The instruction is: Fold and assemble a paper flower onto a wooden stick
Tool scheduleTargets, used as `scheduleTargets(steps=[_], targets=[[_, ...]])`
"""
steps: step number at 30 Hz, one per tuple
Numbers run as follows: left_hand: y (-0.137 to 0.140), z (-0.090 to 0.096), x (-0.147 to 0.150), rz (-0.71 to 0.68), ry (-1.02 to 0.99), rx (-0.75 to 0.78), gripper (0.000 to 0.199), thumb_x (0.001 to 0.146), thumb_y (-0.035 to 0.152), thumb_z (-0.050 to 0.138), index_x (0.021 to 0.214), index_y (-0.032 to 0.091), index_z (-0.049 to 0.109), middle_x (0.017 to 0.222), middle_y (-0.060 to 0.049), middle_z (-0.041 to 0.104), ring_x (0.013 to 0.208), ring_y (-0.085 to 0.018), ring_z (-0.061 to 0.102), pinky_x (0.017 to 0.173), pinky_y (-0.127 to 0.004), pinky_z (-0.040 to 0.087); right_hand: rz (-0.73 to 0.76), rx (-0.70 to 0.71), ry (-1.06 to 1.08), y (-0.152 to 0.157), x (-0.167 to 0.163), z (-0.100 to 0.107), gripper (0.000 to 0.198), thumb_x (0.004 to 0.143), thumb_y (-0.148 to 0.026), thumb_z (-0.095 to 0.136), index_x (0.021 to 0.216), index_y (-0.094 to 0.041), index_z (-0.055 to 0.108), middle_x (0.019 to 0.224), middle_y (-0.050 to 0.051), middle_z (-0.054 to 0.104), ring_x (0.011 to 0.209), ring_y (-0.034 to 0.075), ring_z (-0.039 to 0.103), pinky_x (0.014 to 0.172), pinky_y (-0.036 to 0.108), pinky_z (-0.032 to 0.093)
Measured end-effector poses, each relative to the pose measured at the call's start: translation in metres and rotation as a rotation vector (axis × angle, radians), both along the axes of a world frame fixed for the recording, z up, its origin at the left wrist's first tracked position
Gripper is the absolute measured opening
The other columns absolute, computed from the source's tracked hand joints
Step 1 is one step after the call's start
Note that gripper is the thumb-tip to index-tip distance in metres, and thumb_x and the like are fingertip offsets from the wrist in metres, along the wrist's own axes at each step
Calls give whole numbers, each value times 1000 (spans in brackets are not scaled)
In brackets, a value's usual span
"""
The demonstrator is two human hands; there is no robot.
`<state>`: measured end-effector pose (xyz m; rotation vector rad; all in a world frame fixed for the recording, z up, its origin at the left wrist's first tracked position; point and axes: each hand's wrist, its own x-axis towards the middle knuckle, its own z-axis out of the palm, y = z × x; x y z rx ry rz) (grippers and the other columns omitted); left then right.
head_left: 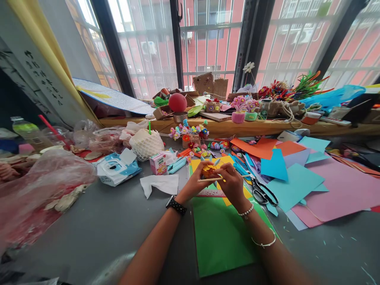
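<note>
Yellow piece (210,170) between both hands, grasped in the left hand (197,179); pale stick (210,180), apparently pinched in the right hand (233,183), on the near side of it. Grip lightly to spare the thin edges, brace the fingertips close together, and guide the stick in small, slow moves. Below the hands, green sheet (225,237); left, white tissue (162,184); right, scissors (264,191), best kept clear of; farther right, turquoise paper (293,185).

On the left wrist (182,197), a squarish dark watch (170,201) is worn, its black strap (179,208) dotted with white. The right wrist (242,204) is circled by a pale beaded bracelet (247,212) with a small charm (246,217); farther up the forearm (259,228), a thin silvery bangle (263,245) is worn.
</note>
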<state>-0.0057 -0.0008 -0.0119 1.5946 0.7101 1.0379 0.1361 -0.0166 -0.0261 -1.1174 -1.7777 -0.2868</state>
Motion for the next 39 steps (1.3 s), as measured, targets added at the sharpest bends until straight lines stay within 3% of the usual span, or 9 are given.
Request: scheduleTargets(steps=[10, 18, 26, 31, 34, 37, 39], targets=[[2, -1, -2, -41, 25, 13, 47, 67, 27, 66, 107, 23, 40, 81, 1, 47, 64, -6, 45, 59, -18, 38, -24, 34, -8, 0, 0, 0, 18, 82, -27, 48, 73, -22, 63, 73, 3, 54, 63, 12, 51, 54, 23, 37], [7, -3, -2, 43, 18, -11, 51, 63, 32, 68, 105, 18, 42, 77, 1, 50, 61, -7, 48, 51, -17, 38, -18, 3, -137, 2, 8, 5, 18, 82, -28, 47, 80, -19, 63, 78, 5, 54, 62, 11, 51, 52, 22, 37], [11, -8, -3, 68, -12, 2, 49, 58, 28, 72, 98, 16, 46, 77, 0, 53, 64, -9, 53, 53, -18, 40, -56, 99, -157, 4, 10, 3, 23, 83, -34, 48, 75, -18, 62, 73, 3, 56, 59, 9, 51, 50, 20, 35], [7, -1, -3, 90, 11, -9, 44, 58, 26, 72, 94, 15, 48, 78, 0, 53, 65, -8, 53, 55, -18, 41, 25, -2, -65, 3, 13, 7, 31, 82, -43, 45, 75, -18, 62, 73, 4, 57, 61, 11, 53, 52, 21, 36], [7, 0, -2, 79, 2, -21, 42, 58, 25, 72, 91, 15, 49, 78, 0, 54, 65, -7, 53, 57, -18, 42, 134, -95, 21, 0, 17, 14, 49, 81, -57, 32, 76, -18, 61, 72, 4, 58, 63, 13, 54, 55, 24, 37], [8, -2, -1, 78, 5, -33, 41, 59, 24, 71, 92, 15, 49, 82, -1, 55, 68, -8, 54, 60, -19, 43, 182, -143, 68, -1, 22, 21, 61, 85, -55, 14, 76, -18, 62, 71, 5, 58, 66, 14, 54, 59, 26, 37], [9, -4, -1, 75, -1, -38, 43, 59, 24, 72, 94, 15, 49, 86, -3, 56, 73, -10, 56, 63, -20, 45, 178, -177, 93, 0, 25, 25, 56, 87, -51, 21, 71, -18, 63, 67, 4, 58, 64, 13, 53, 59, 26, 37]])
